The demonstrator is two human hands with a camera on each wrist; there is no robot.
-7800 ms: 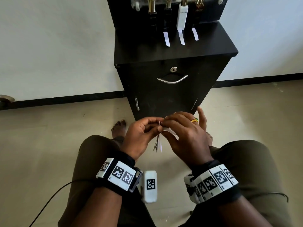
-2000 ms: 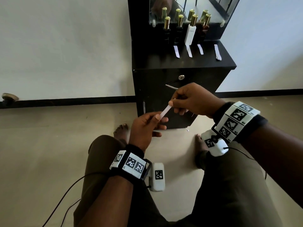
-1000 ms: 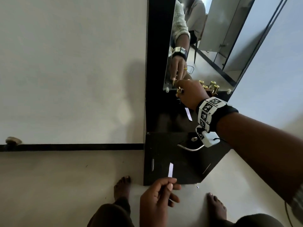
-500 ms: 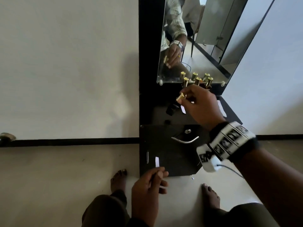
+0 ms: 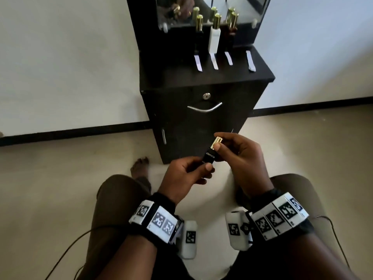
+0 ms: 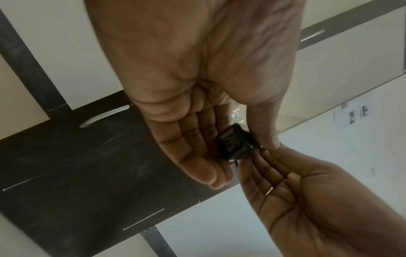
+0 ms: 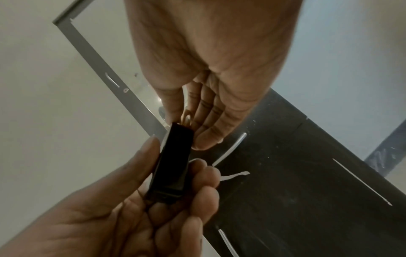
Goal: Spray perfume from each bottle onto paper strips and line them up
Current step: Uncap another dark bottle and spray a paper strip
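Observation:
A black perfume bottle (image 5: 209, 157) with a gold cap (image 5: 217, 141) is held in front of my knees. My left hand (image 5: 191, 171) grips the bottle's body from below. My right hand (image 5: 228, 147) pinches the gold cap between thumb and fingers. In the right wrist view the bottle (image 7: 173, 161) lies across the left fingers (image 7: 197, 182), and a white strip end (image 7: 236, 174) pokes out behind them. On the black cabinet top (image 5: 260, 74) lie several paper strips (image 5: 214, 62) in a row before three upright bottles (image 5: 214, 37).
The cabinet's front (image 5: 181, 126) with a curved metal handle (image 5: 204, 108) stands just beyond my hands. A mirror (image 5: 242, 9) rises behind the bottles. My knees and a bare foot (image 5: 139, 164) are on the beige floor; a cable (image 5: 66, 251) trails at the left.
My right hand has brought the black bottle down from the cabinet top to my lap. My left hand, which pinched only a paper strip, now grips the bottle's body.

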